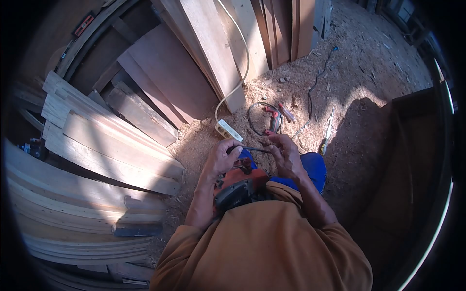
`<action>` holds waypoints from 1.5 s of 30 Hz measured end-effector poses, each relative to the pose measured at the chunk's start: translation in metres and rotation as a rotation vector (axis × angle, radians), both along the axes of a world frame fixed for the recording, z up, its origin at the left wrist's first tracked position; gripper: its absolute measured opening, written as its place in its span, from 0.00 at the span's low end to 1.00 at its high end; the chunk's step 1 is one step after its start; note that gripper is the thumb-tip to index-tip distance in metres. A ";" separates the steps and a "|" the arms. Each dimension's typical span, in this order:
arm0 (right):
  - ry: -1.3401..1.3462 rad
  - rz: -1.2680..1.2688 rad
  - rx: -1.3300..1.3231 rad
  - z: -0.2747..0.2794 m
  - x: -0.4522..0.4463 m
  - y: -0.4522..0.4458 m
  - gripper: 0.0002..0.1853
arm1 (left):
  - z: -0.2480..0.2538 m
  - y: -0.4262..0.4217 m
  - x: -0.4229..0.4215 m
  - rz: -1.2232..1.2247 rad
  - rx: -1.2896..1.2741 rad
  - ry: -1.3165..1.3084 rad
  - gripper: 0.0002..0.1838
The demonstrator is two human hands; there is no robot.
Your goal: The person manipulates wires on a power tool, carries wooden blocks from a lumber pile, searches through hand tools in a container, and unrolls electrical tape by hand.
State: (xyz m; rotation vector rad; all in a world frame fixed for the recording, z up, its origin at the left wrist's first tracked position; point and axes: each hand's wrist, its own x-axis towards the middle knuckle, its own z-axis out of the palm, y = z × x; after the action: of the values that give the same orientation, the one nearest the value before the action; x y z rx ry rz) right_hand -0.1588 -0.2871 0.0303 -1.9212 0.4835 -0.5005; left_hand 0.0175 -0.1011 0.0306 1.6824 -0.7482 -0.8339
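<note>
Between my two hands stretches a thin dark straight piece [256,149]; I cannot tell whether it is a cord or a rigid strip. My left hand [224,154] is closed on its left end, thumb on top. The fingers of my right hand [285,154] pinch its other end. Below them, a red and black power tool [239,186] rests at my lap, partly hidden by my left forearm and shirt. Just beyond my left hand, a white power strip [228,131] lies on the ground.
A red tool with a black cord [273,121], a red-handled screwdriver [287,112] and a yellow-handled tool [323,146] lie on shavings ahead. Stacked planks [111,150] fill the left; boards [208,43] lean ahead. A dark wooden frame [412,145] stands right.
</note>
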 end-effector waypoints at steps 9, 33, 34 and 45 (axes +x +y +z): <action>0.005 -0.130 0.046 0.011 -0.010 -0.020 0.13 | -0.008 0.000 0.005 -0.025 -0.096 0.059 0.10; 0.099 -0.126 0.110 -0.004 -0.026 -0.033 0.12 | 0.011 -0.006 0.027 0.012 -0.023 0.064 0.11; 0.096 -0.118 0.102 -0.002 -0.025 -0.032 0.12 | 0.012 -0.005 0.028 0.012 -0.018 0.070 0.11; 0.066 -0.132 0.120 0.003 -0.020 -0.037 0.10 | 0.013 -0.005 0.028 -0.044 -0.005 0.084 0.12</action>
State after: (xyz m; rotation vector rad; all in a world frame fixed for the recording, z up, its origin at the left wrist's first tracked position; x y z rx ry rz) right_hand -0.1786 -0.3238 0.0336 -1.8032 0.6716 -0.4834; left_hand 0.0455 -0.1062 0.0438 1.6216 -0.7313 -0.9268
